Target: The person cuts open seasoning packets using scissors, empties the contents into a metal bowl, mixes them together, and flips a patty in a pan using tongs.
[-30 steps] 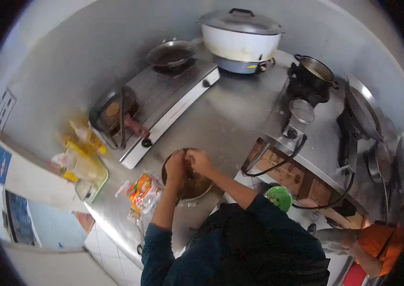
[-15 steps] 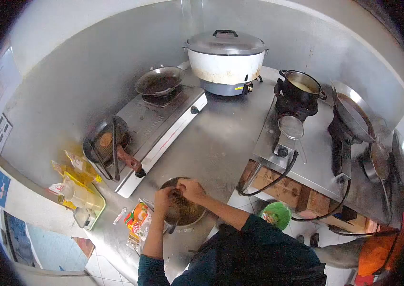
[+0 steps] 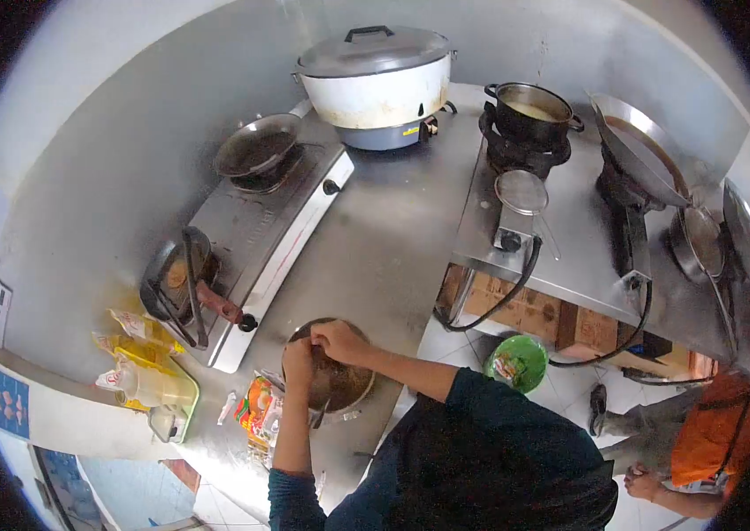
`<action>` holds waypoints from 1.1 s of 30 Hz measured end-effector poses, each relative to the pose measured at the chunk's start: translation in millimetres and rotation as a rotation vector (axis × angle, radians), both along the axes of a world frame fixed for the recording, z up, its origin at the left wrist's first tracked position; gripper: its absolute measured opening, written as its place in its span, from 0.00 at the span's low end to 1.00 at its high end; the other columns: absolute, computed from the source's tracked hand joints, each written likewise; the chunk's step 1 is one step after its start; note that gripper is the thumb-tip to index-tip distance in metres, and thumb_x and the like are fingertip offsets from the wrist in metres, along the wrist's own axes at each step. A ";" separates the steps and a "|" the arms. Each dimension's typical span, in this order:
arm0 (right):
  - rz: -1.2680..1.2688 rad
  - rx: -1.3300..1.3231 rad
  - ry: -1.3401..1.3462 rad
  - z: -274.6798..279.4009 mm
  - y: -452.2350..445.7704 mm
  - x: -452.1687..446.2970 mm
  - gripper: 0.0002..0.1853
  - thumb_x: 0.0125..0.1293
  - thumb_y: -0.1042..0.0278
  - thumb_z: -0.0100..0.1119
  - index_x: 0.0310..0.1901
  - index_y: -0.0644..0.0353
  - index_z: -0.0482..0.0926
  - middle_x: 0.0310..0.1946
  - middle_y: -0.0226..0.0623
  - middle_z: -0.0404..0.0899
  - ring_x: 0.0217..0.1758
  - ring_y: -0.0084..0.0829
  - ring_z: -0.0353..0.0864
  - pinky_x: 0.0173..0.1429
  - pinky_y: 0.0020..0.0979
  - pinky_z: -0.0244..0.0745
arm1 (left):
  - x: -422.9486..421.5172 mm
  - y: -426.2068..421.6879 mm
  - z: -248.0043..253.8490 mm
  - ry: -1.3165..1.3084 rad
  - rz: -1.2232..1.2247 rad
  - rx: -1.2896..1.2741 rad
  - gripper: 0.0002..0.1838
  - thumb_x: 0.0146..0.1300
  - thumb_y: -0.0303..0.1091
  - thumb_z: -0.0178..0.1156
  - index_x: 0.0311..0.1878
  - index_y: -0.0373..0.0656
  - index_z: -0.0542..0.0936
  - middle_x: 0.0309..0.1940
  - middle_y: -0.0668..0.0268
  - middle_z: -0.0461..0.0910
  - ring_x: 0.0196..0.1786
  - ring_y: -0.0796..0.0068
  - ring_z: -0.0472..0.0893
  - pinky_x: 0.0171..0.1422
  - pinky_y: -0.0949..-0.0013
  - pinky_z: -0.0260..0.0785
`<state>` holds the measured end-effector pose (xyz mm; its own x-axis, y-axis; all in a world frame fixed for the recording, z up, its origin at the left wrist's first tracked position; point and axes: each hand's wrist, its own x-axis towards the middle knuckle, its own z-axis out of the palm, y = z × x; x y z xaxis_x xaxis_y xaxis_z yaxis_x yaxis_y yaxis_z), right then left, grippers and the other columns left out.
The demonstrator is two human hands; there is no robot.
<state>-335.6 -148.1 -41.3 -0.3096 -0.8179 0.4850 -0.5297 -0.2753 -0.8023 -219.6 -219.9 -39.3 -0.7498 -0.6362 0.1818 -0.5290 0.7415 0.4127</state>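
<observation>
A round metal bowl [image 3: 353, 391] with brownish contents stands near the front edge of the steel counter. Over its far left part, my left hand [image 3: 298, 358] is closed, its fingertips up against those of my right hand. My right hand [image 3: 338, 341] is closed too, above the bowl. Whatever lies between the fingers is too small to make out. A spoon-like handle [image 3: 317, 419] sticks out at the bowl's near side. Just left of my left forearm lies a red and orange packet [image 3: 259, 403].
Left is a two-burner stove [image 3: 255, 232] with a black pan [image 3: 171, 270] and a wok [image 3: 257, 146]. Behind stands a large cooker [image 3: 378, 93]. A pot [image 3: 531, 113] and wok [image 3: 636, 146] stand right. A person in orange [image 3: 713, 429] is at lower right, near a green bin [image 3: 530, 358].
My view has shifted, so the cooker and stoves sit further left. My hands have moved up from lower in the bowl to its far left part, and stay together.
</observation>
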 end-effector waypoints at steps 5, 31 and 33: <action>-0.009 0.012 -0.034 -5.7 3.1 -2.7 0.02 0.46 0.80 0.49 0.24 0.65 0.70 0.20 0.47 0.73 0.25 0.43 0.75 0.30 0.35 0.67 | -6.8 21.7 34.3 -0.077 0.066 0.013 0.06 0.47 0.34 0.56 0.26 0.43 0.77 0.22 0.55 0.76 0.28 0.52 0.76 0.32 0.56 0.67; -0.220 0.072 -0.633 -31.6 95.5 -55.8 0.07 0.59 0.70 0.52 0.38 0.62 0.74 0.25 0.30 0.75 0.27 0.18 0.73 0.30 0.20 0.70 | 28.1 14.8 18.2 0.044 0.088 0.122 0.10 0.45 0.31 0.56 0.34 0.43 0.78 0.30 0.55 0.77 0.34 0.55 0.76 0.40 0.61 0.68; -0.322 0.136 -0.635 -42.0 114.4 -69.0 0.07 0.59 0.70 0.52 0.38 0.61 0.75 0.24 0.28 0.74 0.24 0.17 0.71 0.27 0.18 0.67 | 31.2 12.6 13.4 0.133 0.093 0.069 0.07 0.52 0.32 0.52 0.33 0.43 0.77 0.26 0.56 0.76 0.33 0.54 0.76 0.37 0.59 0.67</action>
<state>-404.6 -33.7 -83.3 -0.7334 -0.6791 0.0319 0.0119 -0.0598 -0.9981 -188.4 -207.2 -25.9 -0.6596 -0.7159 0.2290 -0.5315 0.6597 0.5313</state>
